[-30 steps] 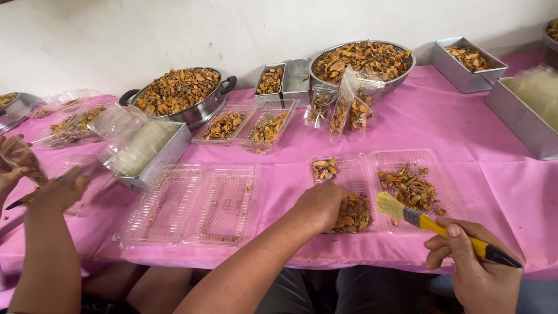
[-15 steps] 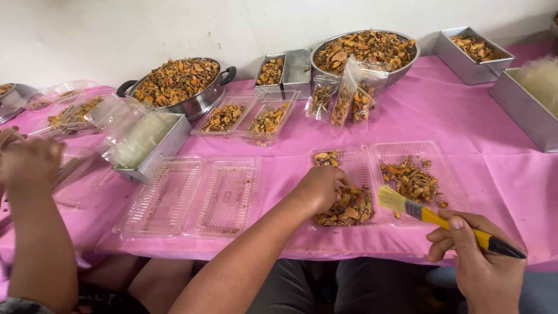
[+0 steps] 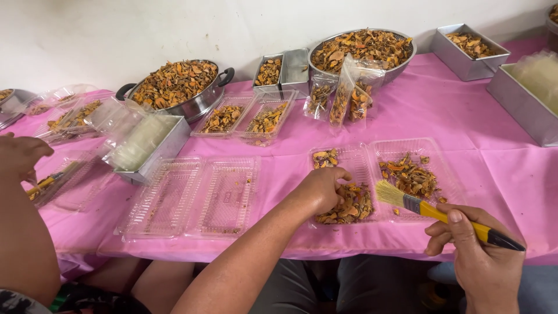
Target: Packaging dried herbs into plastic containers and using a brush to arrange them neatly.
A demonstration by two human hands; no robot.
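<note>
My left hand [image 3: 322, 189] rests in the left half of a clear plastic double tray [image 3: 372, 152], fingers curled into a pile of dried orange-brown slices [image 3: 354, 204]. The tray's right half holds more slices [image 3: 410, 174]. My right hand [image 3: 482, 261] grips the yellow handle of a flat paintbrush [image 3: 442, 214]. Its pale bristles hover at the tray's front edge, just right of my left hand.
An empty clear double tray [image 3: 192, 197] lies to the left on the pink cloth. Behind stand a pot [image 3: 174, 84] and a metal bowl [image 3: 366, 46] full of slices, filled bags [image 3: 343, 93], metal tins [image 3: 468, 46] and a tin of plastic bags [image 3: 148, 145]. A co-worker's hand [image 3: 20, 154] is at far left.
My left hand has slid slightly farther into the pile and curled its fingers. The brush has barely moved. The co-worker's arm has lifted and drawn back to the left.
</note>
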